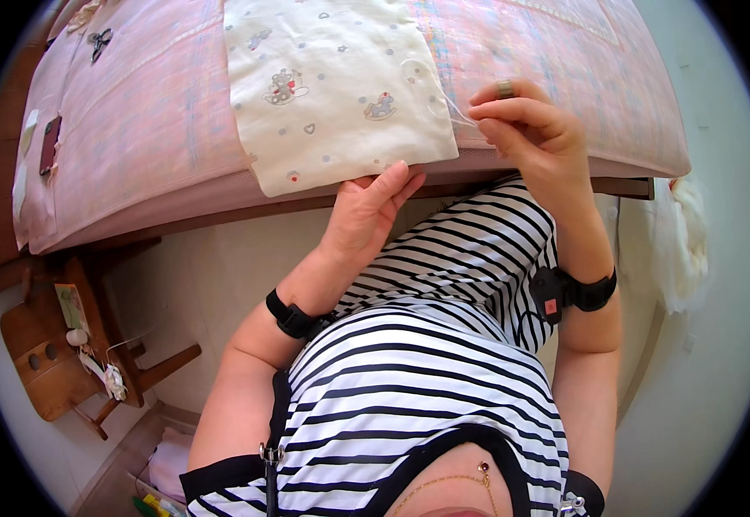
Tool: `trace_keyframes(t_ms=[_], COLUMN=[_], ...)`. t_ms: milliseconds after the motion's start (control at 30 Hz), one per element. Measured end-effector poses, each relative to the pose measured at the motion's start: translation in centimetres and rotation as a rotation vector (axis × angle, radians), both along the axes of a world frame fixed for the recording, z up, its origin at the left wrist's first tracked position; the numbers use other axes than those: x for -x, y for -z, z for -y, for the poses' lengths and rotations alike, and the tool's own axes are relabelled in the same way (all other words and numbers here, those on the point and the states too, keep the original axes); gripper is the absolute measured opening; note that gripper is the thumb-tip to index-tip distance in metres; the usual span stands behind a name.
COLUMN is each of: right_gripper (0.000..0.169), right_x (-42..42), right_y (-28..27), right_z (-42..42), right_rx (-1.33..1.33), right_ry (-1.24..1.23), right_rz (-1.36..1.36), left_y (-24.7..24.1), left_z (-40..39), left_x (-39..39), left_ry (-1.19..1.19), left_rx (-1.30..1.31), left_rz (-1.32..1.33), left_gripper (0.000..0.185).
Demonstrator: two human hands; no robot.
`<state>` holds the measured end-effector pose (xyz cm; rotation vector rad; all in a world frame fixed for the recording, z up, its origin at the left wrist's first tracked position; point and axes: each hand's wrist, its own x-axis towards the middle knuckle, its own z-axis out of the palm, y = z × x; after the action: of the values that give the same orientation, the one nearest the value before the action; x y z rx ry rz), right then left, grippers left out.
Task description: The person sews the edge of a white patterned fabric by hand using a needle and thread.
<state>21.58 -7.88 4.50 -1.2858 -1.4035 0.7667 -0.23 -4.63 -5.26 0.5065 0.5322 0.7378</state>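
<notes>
A white cotton cloth (329,129) printed with teddy bears, rocking horses and hearts lies over the edge of a bed. My left hand (371,203) grips its near edge, thumb on top and fingers underneath. To the right of the cloth, my right hand (539,132) is raised with thumb and forefinger pinched on white thread (457,117). The thread runs in a loose loop back to the cloth's right side. Whether a needle sits between those fingertips is too small to tell. A wide metal ring (504,89), like a ring thimble, circles one right finger.
The bed has a pink plaid cover (148,142). Small scissors (99,45) and a phone (50,145) lie on its left part. At lower left stands a wooden chair (52,362) with small items. White material in clear plastic (685,249) is at right.
</notes>
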Motion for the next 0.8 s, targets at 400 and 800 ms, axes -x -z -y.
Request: trace_keyframes(t_ms=[400,800], right_gripper=[0.016,0.018], right_x=[-3.1,0.1], right_y=[-2.0,1.4], right_z=[3.5,1.6], right_rx=[-0.014,0.17], right_ry=[0.091,0.009], right_rz=[-0.5,0.213], left_y=[-1.1,-2.1], left_z=[0.1,-0.2], left_x=[-1.1,-0.6], left_ry=[-0.02,0.055], left_rx=[0.178,0.257], left_rz=[-0.119,-0.116], left_gripper=[0.017,0.018])
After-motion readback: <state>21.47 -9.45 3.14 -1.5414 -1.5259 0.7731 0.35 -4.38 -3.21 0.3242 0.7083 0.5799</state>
